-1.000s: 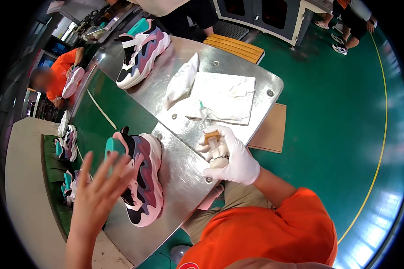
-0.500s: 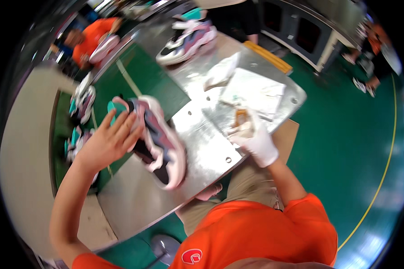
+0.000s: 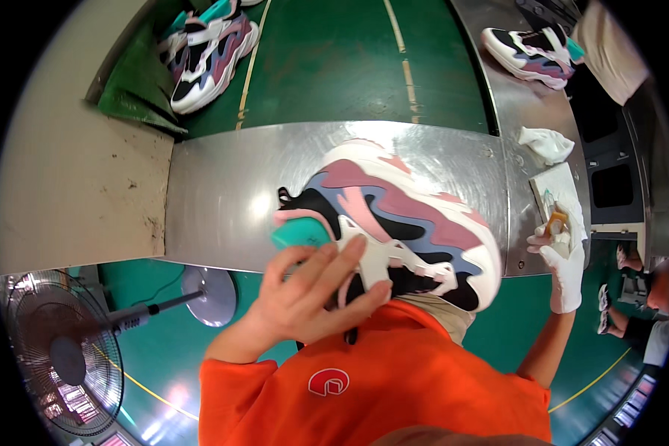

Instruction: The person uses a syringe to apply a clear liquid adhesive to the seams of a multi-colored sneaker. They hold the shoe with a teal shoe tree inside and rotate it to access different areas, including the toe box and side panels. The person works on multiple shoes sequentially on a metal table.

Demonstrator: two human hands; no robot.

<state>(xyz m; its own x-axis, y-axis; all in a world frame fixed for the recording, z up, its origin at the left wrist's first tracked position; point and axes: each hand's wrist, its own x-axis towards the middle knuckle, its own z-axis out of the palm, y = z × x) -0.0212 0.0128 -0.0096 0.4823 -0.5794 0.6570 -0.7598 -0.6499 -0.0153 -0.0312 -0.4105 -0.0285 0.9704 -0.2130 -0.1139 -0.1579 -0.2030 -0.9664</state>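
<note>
A chunky sneaker (image 3: 405,212) in white, mauve, blue-grey and black lies tilted over the metal bench, its thick white sole facing away from me. My bare left hand (image 3: 316,286) is closed on its upper near the straps, beside the teal stuffing (image 3: 302,233) in the collar. Off to the right, my right hand (image 3: 565,271), in a white glove, has its fingers curled around a small amber-brown object (image 3: 556,224), whose kind I cannot make out. That hand is just above a white sheet (image 3: 560,189) on the bench's right part.
A crumpled white cloth (image 3: 546,145) lies beyond the sheet. Another sneaker (image 3: 531,56) stands at the far right. More sneakers (image 3: 214,56) sit on the green conveyor belt (image 3: 327,67). A beige panel (image 3: 74,141) borders the left, with a fan (image 3: 67,357) below it. Other people stand at the right.
My view has turned, so the belt now lies straight ahead and the sheet far right. The sneaker has come nearer to my body, turned sideways. My left hand has shifted onto its upper.
</note>
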